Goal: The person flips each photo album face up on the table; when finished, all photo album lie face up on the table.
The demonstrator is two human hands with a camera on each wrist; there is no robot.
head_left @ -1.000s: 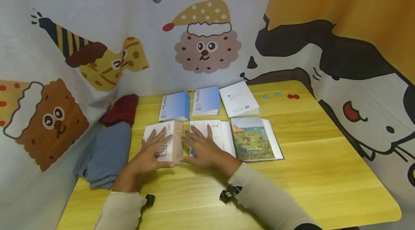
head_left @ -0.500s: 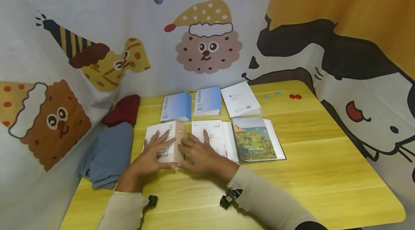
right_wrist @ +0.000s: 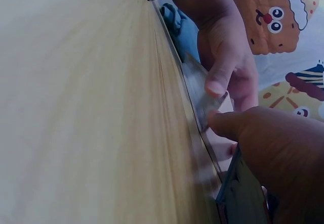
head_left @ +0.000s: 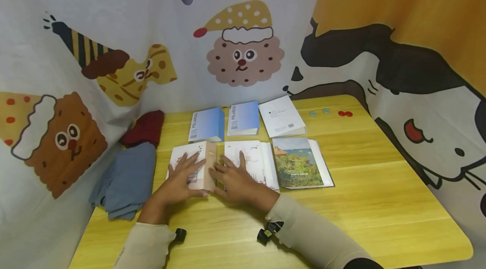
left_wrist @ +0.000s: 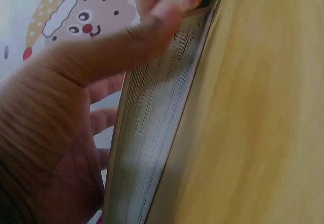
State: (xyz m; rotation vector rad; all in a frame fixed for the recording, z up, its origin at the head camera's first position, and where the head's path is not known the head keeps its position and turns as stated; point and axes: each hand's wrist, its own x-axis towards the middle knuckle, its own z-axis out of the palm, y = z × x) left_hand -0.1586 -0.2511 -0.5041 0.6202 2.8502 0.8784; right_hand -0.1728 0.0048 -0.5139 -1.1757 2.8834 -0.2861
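Step in hand: I judge I am squaring up the pink album [head_left: 197,167] on the table [head_left: 364,201], both hands framing it at the near-left end of the front row.
Doing it well: I would keep the pressure even on both sides, so the album slides flat instead of pivoting on one corner, and line its right edge up parallel with the white album [head_left: 248,160] just beside it.
Watch for: the page block is thick, as the left wrist view shows [left_wrist: 152,148]; a push on the cover alone could fan the pages, so I would press low, near the table.
Left hand [head_left: 178,180]: spread flat on top of the pink album's cover, fingers straight and splayed, thumb lying along the near edge; it presses, it does not clasp.
Right hand [head_left: 233,178]: fingers nearly straight, resting on the white album, with the thumb side against the pink album's right edge; from the right wrist view its thumb tip [right_wrist: 223,123] meets that near corner. I see no real grip there.
Where the album lies: flat on the table, in front of a blue album [head_left: 206,125], with a blue cloth [head_left: 125,180] to its left.
Row beyond: a landscape-cover album [head_left: 300,163] lies to the right of the white one.
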